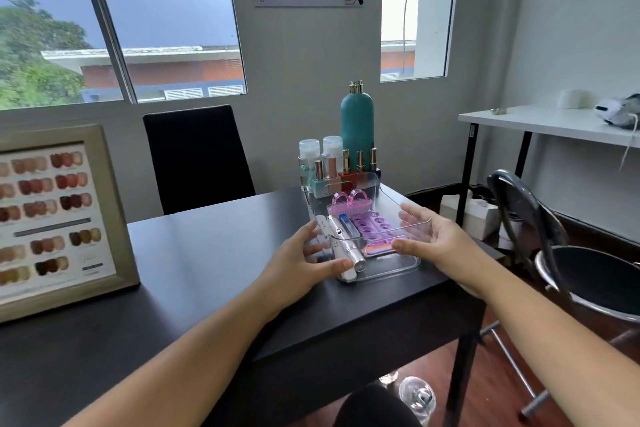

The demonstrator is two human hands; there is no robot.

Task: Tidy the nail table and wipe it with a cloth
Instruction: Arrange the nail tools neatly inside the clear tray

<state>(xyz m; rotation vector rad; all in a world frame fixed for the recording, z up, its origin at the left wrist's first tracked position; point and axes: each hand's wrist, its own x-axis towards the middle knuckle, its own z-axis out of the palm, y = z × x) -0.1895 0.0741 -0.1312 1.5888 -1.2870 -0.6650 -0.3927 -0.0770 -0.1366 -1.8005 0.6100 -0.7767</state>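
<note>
Both bare forearms reach out from below and converge on a clear tray (pixel 388 276) that sits by the table's (pixel 207 253) right edge, towards its far right corner. Her or his left hand (pixel 301 263) grips the tray's near left corner: the fingers curl against the left wall and the thumb lies along the near rim, touching the ends of two white pen-shaped tools (pixel 346 250). On the other side the right hand (pixel 440 243) holds the right wall in a wide C, fingers stretched along its far part and the thumb hooked over the near part, the palm showing through the plastic.

From where I stand the tray is glossy, see-through plastic, rectangular with rounded corners and low walls. Inside lie the smooth white tools, a translucent pink nail brush (pixel 349 208) with two loop handles, soft purple toe separators (pixel 374 229) pierced with round holes, and a flat orange and purple block (pixel 381 250).

Behind it, at the far edge, stands a tall matte teal bottle (pixel 356 128) with a gold pump, beside two clear bottles (pixel 309 152) and a row of small polish bottles (pixel 360 163) with metallic caps. The tabletop is dark and faintly sheened. A framed nail colour chart (pixel 62 218) stands upright by the left edge.
</note>
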